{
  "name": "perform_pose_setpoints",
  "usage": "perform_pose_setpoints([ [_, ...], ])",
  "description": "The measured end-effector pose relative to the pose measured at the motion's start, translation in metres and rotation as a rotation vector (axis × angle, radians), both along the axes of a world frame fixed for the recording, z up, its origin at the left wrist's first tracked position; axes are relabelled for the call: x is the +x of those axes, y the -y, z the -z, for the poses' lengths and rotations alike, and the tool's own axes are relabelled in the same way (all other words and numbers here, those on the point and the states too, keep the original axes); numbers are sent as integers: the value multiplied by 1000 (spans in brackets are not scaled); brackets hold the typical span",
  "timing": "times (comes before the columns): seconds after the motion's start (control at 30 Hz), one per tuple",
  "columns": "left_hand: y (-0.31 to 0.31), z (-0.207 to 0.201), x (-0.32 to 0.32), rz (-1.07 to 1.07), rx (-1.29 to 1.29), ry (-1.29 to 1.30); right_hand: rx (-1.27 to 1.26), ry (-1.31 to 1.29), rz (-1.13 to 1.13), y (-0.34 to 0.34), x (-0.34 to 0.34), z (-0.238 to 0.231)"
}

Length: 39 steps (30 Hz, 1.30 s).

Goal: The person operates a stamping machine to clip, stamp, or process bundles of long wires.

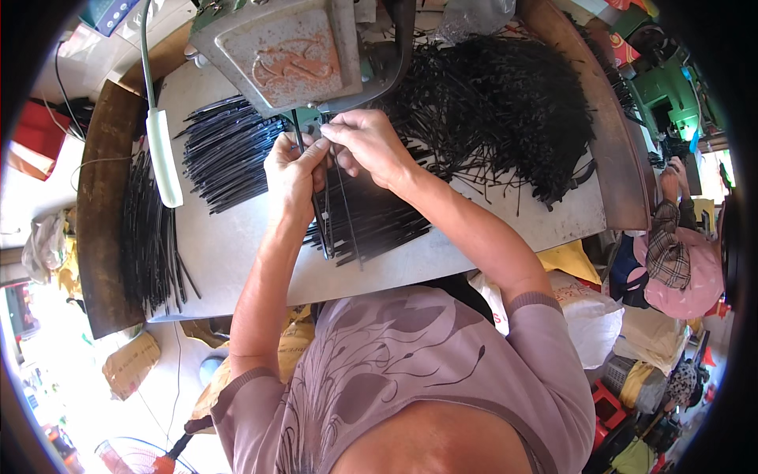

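Under the head of a grey bench machine (pixel 276 67), my two hands are close together. My left hand (pixel 296 162) is closed around a long thin black strip (pixel 319 217), which hangs down toward the table's near edge. Beside it, my right hand (pixel 367 142) pinches a thinner black strip (pixel 345 201) between thumb and fingers. The strips' upper ends are partly hidden by my fingers and the machine. A neat bundle of black strips (pixel 225 154) lies left of my hands. Another bundle (pixel 383 217) lies beneath and right of them.
A large tangled heap of black strips (pixel 505 110) covers the table's right side. More strips (pixel 150 237) lie along the left wooden rim (pixel 106 205). A white lamp (pixel 163 158) hangs at the left. Another person (pixel 683 261) sits far right near a green machine (pixel 667 99).
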<state>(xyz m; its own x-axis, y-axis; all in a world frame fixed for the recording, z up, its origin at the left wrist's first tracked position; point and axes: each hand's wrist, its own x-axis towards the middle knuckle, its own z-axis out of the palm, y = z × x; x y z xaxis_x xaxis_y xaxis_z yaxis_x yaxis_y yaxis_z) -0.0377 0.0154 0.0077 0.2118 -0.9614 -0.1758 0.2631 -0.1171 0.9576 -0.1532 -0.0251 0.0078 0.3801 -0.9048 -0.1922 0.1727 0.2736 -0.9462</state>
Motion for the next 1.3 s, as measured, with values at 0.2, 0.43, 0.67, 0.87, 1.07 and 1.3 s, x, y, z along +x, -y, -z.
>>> perform_pose_setpoints([
  [0.2, 0, 3, -1, -10, 7, -51, 14, 7, -22, 3, -2, 1],
  [0.43, -1, 4, 1, -9, 53, -114, 46, 0, -32, 5, -1, 3],
  [0.67, -3, 4, 2, -4, 57, -82, 46, -30, -84, 9, -8, 4],
  [0.87, -4, -5, 6, -3, 37, -5, -22, -188, -117, 4, -29, -8],
  [1.07, -19, -32, 70, 157, 88, 446, -155, -318, -25, 18, -82, -10],
  [1.3, -35, -27, 89, 169, -156, 1462, -244, -650, -53, 26, -126, -14],
])
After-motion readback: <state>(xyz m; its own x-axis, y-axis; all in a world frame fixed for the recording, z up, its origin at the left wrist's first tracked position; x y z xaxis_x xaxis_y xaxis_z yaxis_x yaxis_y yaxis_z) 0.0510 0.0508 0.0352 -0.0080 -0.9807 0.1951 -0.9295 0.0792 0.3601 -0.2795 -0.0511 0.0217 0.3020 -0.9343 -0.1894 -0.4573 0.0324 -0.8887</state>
